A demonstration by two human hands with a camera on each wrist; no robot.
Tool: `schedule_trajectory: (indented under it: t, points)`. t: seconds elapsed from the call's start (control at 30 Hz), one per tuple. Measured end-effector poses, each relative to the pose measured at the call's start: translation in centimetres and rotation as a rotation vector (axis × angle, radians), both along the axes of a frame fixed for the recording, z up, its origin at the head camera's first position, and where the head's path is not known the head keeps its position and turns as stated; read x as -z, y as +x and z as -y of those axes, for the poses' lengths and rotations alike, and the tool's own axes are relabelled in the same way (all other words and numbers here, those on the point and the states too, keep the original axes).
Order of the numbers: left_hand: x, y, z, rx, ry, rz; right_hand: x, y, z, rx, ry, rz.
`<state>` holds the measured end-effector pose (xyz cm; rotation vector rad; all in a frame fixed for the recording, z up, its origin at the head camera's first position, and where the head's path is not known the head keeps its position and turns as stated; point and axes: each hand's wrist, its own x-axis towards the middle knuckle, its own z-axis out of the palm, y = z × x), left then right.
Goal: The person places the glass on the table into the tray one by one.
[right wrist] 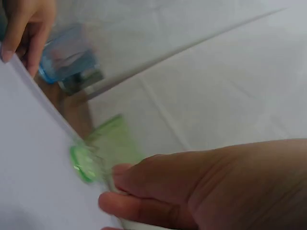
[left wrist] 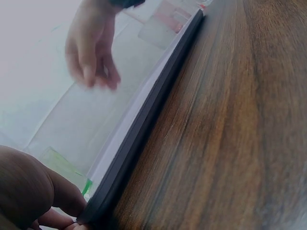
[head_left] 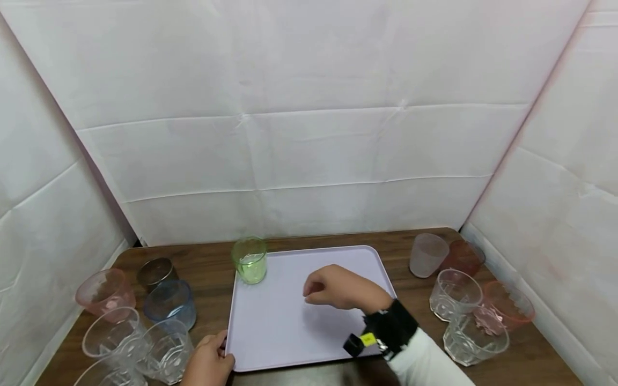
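A pale lilac tray [head_left: 270,327] lies on the wooden table, its dark outer side showing in the left wrist view. At its front left corner my left hand [head_left: 210,360] pinches the rim, thumb over the edge. A green glass [head_left: 250,262] stands upright at the tray's far left corner. Over the middle of the tray hovers my right hand [head_left: 338,288], fingers loosely bent and holding nothing. In the right wrist view the same green glass [right wrist: 115,143] shows beyond the thumb and fingertips [right wrist: 112,203].
On the left stand a pink glass [head_left: 107,295], a dark glass [head_left: 156,273], a blue glass [head_left: 170,305] and several clear glasses [head_left: 166,351]. A frosted cup [head_left: 427,254], a dark red glass [head_left: 463,257], clear glasses [head_left: 454,295] and a pinkish-orange glass [head_left: 509,305] stand right. White cloth walls [head_left: 309,150] surround the table.
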<state>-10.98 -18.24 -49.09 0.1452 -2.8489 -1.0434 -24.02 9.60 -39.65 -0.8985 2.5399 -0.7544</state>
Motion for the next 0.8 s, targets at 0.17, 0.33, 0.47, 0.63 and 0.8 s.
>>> schedule_trajectory:
  t: [0.17,0.33,0.47,0.63,0.8]
  points:
    - [0.3,-0.1,0.3,0.007,-0.002,-0.013,-1.9,1.9,-5.5,0.066,-0.129,-0.089]
    - [0.5,-0.1,0.5,0.005,-0.014,0.007,-3.1,4.6,-11.4,0.154,-0.196,-0.239]
    - [0.5,-0.1,0.6,0.003,-0.021,0.022,-2.8,6.8,-16.2,0.257,-0.287,-0.432]
    - [0.4,-0.2,0.6,0.006,-0.017,0.044,-1.5,9.7,-21.7,0.465,-0.379,-0.477]
    - [0.3,-0.2,0.6,0.014,-0.014,0.060,0.2,12.1,-25.8,0.719,-0.340,-0.473]
